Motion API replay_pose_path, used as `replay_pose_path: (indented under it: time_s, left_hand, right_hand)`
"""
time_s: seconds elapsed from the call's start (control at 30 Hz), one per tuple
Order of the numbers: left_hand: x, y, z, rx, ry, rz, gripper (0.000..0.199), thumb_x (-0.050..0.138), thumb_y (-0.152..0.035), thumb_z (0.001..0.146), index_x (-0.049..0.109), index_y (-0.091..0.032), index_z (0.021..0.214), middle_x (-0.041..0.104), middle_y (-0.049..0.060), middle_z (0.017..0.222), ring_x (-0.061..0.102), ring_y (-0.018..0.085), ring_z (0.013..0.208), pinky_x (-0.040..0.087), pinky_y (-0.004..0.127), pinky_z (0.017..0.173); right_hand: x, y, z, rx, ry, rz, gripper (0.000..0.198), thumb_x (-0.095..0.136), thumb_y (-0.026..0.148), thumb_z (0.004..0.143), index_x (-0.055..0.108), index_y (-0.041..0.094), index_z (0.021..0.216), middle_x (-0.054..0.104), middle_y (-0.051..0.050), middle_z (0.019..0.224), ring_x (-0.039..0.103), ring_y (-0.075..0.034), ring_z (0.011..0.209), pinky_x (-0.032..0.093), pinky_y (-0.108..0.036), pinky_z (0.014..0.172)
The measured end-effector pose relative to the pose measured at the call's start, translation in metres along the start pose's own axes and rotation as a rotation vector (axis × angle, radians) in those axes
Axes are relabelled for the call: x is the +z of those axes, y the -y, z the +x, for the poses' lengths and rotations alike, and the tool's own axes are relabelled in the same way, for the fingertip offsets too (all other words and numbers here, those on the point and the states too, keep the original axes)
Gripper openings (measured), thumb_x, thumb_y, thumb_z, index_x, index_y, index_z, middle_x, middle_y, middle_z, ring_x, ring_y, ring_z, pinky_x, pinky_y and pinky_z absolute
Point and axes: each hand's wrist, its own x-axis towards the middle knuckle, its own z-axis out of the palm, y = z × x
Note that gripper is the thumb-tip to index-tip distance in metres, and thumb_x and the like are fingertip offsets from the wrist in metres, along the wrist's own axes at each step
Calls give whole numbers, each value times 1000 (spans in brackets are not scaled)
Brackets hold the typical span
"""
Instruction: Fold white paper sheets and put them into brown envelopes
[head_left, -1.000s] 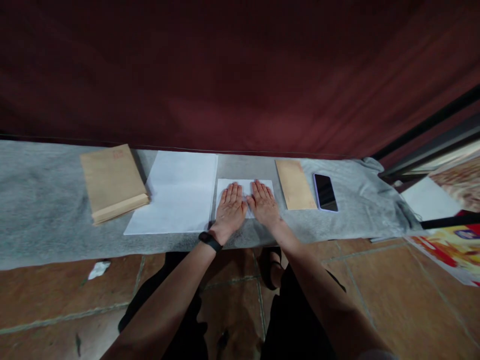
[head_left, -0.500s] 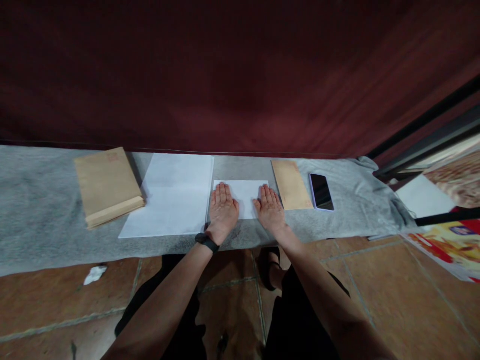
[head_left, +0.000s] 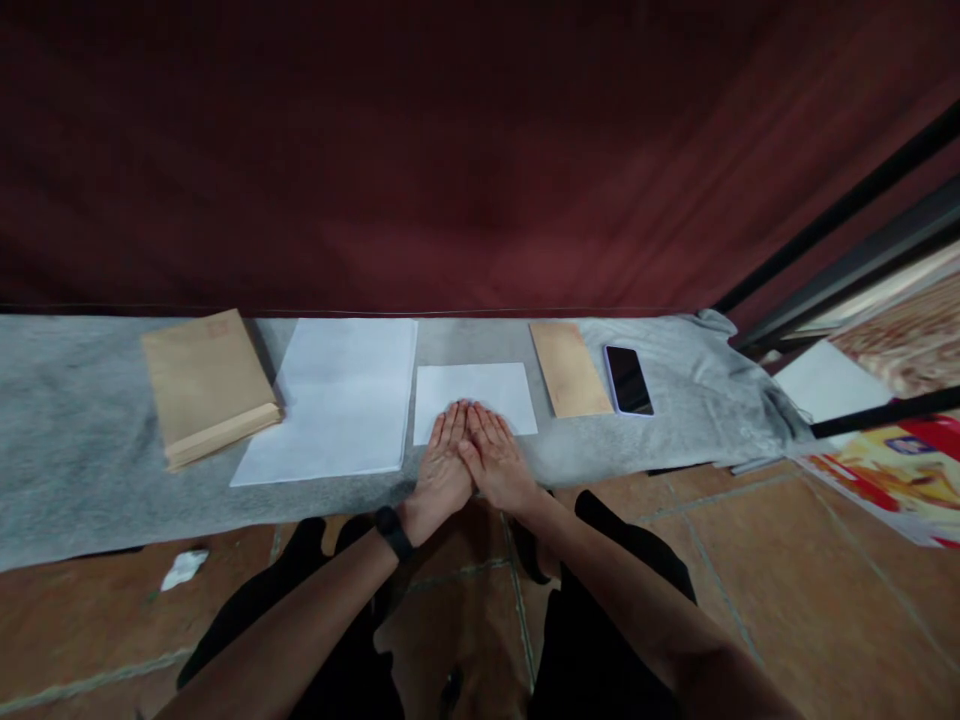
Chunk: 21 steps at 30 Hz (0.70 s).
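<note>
A folded sheet of white paper [head_left: 476,380] lies flat on the grey cloth in front of me. My left hand [head_left: 446,462] rests with its fingers stretched on the paper's near edge, a dark band round the wrist. Beside it, touching it, my right hand [head_left: 496,460] lies flat too, its thumb over the left hand. Neither hand holds anything. Left of the folded paper is a stack of larger white sheets [head_left: 341,400]. A single brown envelope [head_left: 571,370] lies to the right.
A stack of brown envelopes [head_left: 210,385] partly overlaps the white sheets at the left. A phone [head_left: 628,381] lies right of the single envelope. The grey cloth [head_left: 67,430] covers a narrow surface, with a dark red curtain [head_left: 450,180] behind it.
Both hands have slid from the two sides of the folded paper to its near middle and now touch each other. The view has shifted slightly.
</note>
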Motion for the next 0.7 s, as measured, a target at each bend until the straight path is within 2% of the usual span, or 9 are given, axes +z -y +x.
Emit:
replay_pose_path:
  time_s: [0.13,0.3,0.47,0.6,0.7]
  left_hand:
    - [-9,4,-5,-38,11,12,63,32,-17,95,25,-2,156,30,22,162,17,27,155,26,48,124]
    - [-20,3,-12,-95,24,12,61,31,-30,100,32,1,153,33,23,160,19,28,154,27,47,124]
    - [-25,-2,-22,-181,11,34,64,31,-40,101,35,-1,153,34,23,159,25,29,152,28,50,123]
    - [-31,-10,-33,-266,3,83,66,32,-39,101,38,7,148,35,29,156,30,33,150,28,51,122]
    - [-37,-20,-36,-349,11,120,64,32,-36,100,42,8,146,39,29,154,34,33,148,28,49,122]
  right_hand:
    - [2,-7,-10,-4,-44,-100,62,27,46,107,32,9,157,34,-14,162,28,-23,152,25,-44,126]
    - [-6,-25,-30,3,-114,-222,65,37,49,105,35,8,155,35,-17,160,33,-26,150,29,-46,123]
    - [-16,-38,-49,94,-122,-279,66,39,48,104,35,6,155,36,-20,159,35,-29,148,33,-49,120]
    - [-21,-41,-63,162,-150,-291,64,37,47,104,41,4,151,40,-22,156,39,-33,146,34,-51,119]
    - [-28,-39,-68,208,-159,-280,60,35,44,105,46,3,148,42,-23,155,41,-35,145,34,-53,118]
